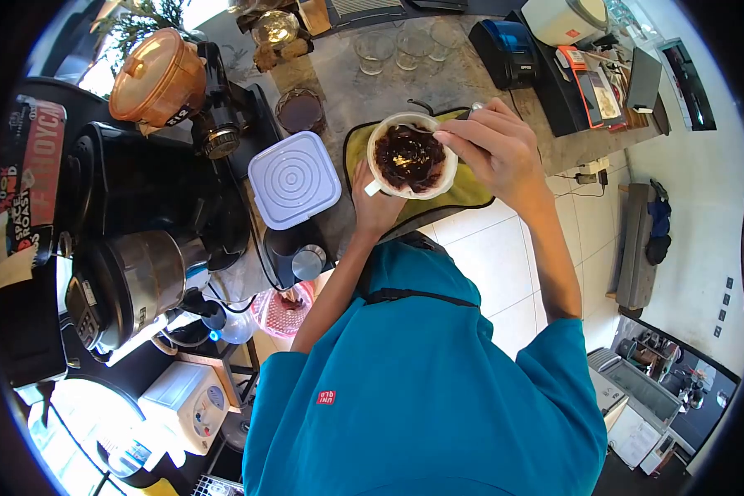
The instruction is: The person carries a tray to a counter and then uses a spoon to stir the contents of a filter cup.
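Note:
A white coffee dripper (448, 178) with a small handle tab sits over the olive cloth (469, 188). Dark, wet-looking coffee grounds (407, 165) line its inside, with a bright glint in the middle. My left hand (375, 202) is closed against the dripper's lower left side, its fingers partly hidden behind it. Above the right rim, my right hand (496, 147) pinches a thin metal spoon (476, 107); its round end shows past the fingers, while the other end reaches toward the grounds. A square lidded container (294, 180) stands left of my left hand.
Several clear glasses (374, 51) stand at the counter's back. A glass of dark liquid (300, 111) is beyond the lidded container. Left are a copper-coloured pot (158, 80) and a steel appliance (137, 281). A blue-topped printer (511, 51) and a black tray (559, 107) are at right.

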The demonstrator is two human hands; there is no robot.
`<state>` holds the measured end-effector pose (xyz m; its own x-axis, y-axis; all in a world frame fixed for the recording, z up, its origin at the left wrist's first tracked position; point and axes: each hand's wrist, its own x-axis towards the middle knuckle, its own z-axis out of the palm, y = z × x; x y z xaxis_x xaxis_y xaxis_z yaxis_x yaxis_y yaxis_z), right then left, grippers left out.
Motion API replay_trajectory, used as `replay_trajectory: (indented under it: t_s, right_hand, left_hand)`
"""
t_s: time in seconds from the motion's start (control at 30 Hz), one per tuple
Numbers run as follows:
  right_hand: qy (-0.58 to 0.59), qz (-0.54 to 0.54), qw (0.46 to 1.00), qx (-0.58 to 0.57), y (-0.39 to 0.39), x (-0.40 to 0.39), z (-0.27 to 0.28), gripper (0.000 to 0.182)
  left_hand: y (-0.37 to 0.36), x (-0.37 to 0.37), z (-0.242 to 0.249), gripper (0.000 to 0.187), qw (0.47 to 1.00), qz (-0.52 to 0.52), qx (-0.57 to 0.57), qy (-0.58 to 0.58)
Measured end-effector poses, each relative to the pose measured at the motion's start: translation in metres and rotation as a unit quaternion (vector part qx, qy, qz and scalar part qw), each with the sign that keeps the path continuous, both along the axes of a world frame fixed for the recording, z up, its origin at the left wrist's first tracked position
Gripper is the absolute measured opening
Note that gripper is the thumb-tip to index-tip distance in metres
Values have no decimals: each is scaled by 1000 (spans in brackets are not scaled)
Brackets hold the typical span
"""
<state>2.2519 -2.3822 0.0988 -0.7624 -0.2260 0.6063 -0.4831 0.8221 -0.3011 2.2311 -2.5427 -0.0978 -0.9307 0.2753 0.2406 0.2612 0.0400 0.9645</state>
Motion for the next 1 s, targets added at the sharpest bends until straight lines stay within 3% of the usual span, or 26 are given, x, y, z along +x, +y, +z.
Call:
replay_trajectory:
  t_s: [0.37,0.43,0.67,0.73,1.0]
  right_hand:
    - [-9,38,999,20,14,-10,-17,12]
    - [-22,40,999,13,16,-9,-20,12]
    - [-139,-3,990,-37,20,-6,-23,15]
    - [-165,1,985,-56,23,-9,-25,16]
    - [-300,-16,941,-158,39,-29,-41,29]
  left_hand:
    - [-1,1,4,43,1000,2,19,-21]
    - [-1,0,5,43,1000,1,9,23]
    - [-4,-1,-2,44,1000,-17,6,-2]
    - [-5,-1,0,46,997,-32,-67,-5]
    - [-8,2,-14,51,997,-19,-48,-50]
